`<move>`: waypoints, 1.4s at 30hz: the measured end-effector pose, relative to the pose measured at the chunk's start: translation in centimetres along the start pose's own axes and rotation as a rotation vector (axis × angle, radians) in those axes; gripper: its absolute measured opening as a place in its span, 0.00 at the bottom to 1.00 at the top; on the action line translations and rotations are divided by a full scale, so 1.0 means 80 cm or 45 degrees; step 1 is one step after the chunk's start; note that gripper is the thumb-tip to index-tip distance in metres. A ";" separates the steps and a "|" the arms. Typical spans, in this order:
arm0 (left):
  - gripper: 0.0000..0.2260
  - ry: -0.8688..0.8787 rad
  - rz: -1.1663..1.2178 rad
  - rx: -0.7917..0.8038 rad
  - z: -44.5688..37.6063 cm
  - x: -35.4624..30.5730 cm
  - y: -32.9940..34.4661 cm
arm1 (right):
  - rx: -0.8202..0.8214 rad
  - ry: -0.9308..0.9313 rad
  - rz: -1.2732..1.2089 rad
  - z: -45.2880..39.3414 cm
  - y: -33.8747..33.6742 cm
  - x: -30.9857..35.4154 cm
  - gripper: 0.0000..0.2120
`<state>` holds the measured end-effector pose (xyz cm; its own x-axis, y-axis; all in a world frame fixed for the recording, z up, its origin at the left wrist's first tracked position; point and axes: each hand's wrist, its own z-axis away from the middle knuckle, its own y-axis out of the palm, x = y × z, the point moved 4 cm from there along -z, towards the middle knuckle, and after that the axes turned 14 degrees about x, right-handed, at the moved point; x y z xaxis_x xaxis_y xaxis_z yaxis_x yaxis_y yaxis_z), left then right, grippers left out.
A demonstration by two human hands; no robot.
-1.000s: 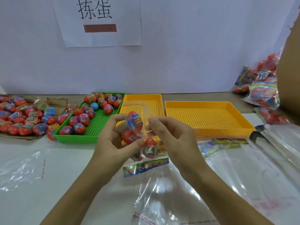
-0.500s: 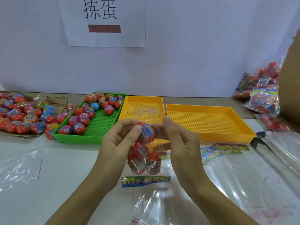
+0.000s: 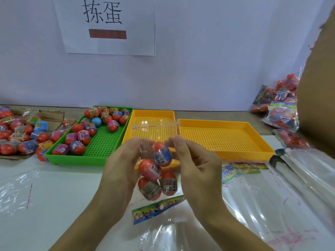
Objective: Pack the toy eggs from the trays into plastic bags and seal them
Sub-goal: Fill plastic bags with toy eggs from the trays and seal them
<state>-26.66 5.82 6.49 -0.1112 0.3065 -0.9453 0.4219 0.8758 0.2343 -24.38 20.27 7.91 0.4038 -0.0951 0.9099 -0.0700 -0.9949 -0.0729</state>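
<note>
Here, a person's left hand (image 3: 123, 171) and right hand (image 3: 197, 165), fingers curled, pinch the two top corners of a clear plastic bag (image 3: 155, 176) raised above the white desk (image 3: 59, 192). Four red toy eggs with printed wrappers (image 3: 154, 175) hang inside the bag between and just below the fingertips, its strip flap (image 3: 155, 125) standing up above them. Behind lie a green perforated tray of loose eggs (image 3: 101, 142) and two yellow perforated trays (image 3: 223, 138).
</note>
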 end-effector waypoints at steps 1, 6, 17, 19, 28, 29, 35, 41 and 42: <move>0.12 0.009 -0.045 0.023 0.001 -0.001 0.001 | 0.001 -0.018 0.018 0.000 0.001 0.002 0.13; 0.08 0.113 -0.139 -0.020 0.003 -0.006 -0.005 | 0.005 -0.029 0.031 0.003 0.004 0.004 0.12; 0.12 0.085 -0.223 -0.003 0.004 -0.010 0.000 | 0.024 -0.020 0.008 0.000 0.003 0.002 0.12; 0.14 0.100 -0.218 -0.020 0.004 -0.012 0.000 | 0.107 0.037 -0.004 -0.002 0.005 0.002 0.15; 0.11 0.038 0.046 -0.036 0.002 -0.009 0.000 | 0.239 0.140 -0.174 -0.005 0.008 0.001 0.11; 0.12 0.024 0.095 -0.053 0.001 -0.011 0.000 | 0.224 0.151 -0.192 -0.005 0.007 0.000 0.11; 0.18 0.013 0.064 -0.165 0.001 -0.011 -0.008 | 0.133 0.166 -0.226 -0.006 0.005 -0.001 0.13; 0.15 0.083 0.117 -0.233 0.002 -0.016 -0.008 | 0.129 0.215 -0.211 -0.005 0.007 -0.005 0.15; 0.14 0.102 0.096 -0.245 0.003 -0.017 -0.009 | 0.124 0.219 -0.177 -0.005 0.007 -0.005 0.15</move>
<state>-26.63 4.69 7.57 -0.1607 0.3956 -0.9043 0.2528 0.9021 0.3497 -24.96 19.77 7.67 0.2416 0.0424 0.9694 0.0669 -0.9974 0.0269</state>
